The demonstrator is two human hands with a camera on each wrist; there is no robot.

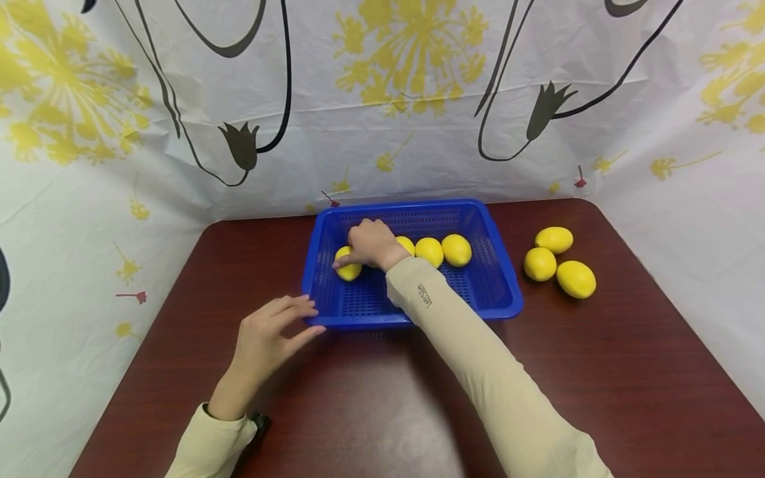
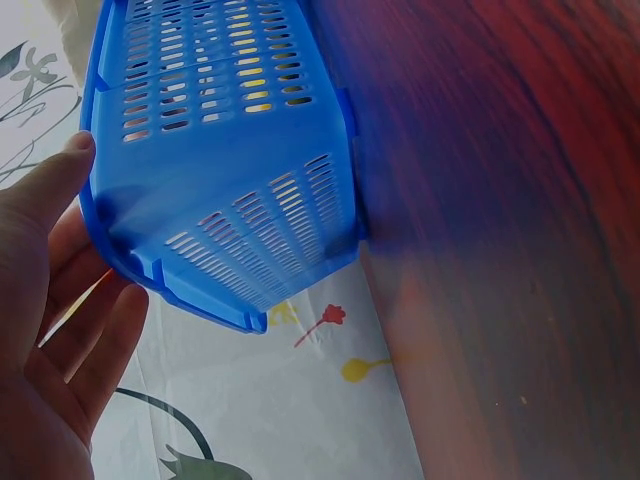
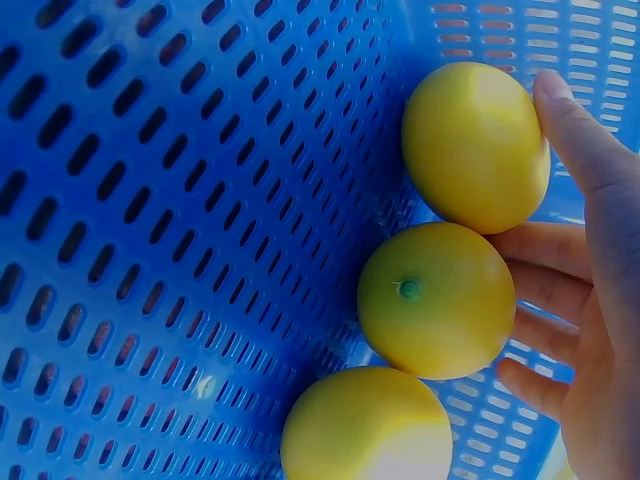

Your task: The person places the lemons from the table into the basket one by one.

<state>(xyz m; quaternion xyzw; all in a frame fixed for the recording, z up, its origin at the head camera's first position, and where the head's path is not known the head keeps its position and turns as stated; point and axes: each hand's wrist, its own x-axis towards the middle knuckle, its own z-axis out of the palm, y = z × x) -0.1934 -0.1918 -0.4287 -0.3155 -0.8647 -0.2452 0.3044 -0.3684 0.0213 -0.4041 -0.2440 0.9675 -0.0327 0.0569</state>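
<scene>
Evidently the right hand [image 1: 373,244] reaches down into the basket, its thumb against the end lemon [image 3: 470,150] and its other fingers tucked beside the neighbouring fruit; whether it truly grips or merely nudges, I cannot tell. The left hand [image 1: 269,335] is relaxed, its thumb and fingertips resting against the rim on either side of the near corner, probably to keep the blue basket [image 1: 412,208] from sliding. Just beyond the right wrist, more lemons [image 1: 429,252] continue the row, perhaps kept in line so that they do not roll about. Well to the right of that hand, outside the basket, three loose lemons [image 1: 540,264] lie close together, within easy reach. Beneath both hands spreads a dark reddish-brown table [image 1: 370,398], glossy and wood-grained. Farther out, behind and to both sides, hangs a creased white sheet [image 1: 335,153] printed with yellow flower heads and grey tulip shapes.
</scene>
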